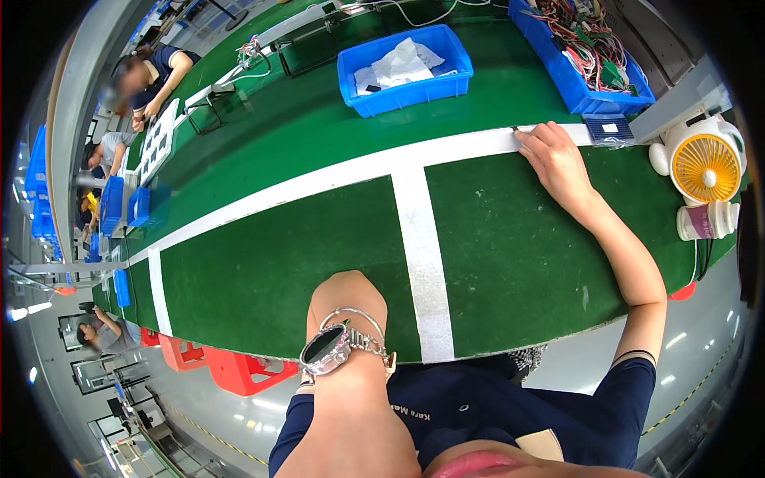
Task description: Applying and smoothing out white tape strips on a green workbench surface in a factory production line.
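Note:
My right hand [551,159] is stretched out to the far right, its fingertips drawn together on the white tape strip [470,146]. At those fingertips a tiny dark piece [516,130] shows, too small to name. My left hand [348,293] hangs over the near part of the green table [510,247], left of the crosswise tape strip [422,263]. Its fingers are bent down out of sight, so whatever they hold is hidden. A watch [325,350] and a bracelet [355,311] circle the left wrist.
A blue bin [402,99] with crumpled white paper stands across the table. Another blue bin [590,102] holds wires and circuit boards. At the right are a dark flat packet [610,129], a yellow-and-white fan [708,167] and a white bottle [705,221]. Other people work at the far left.

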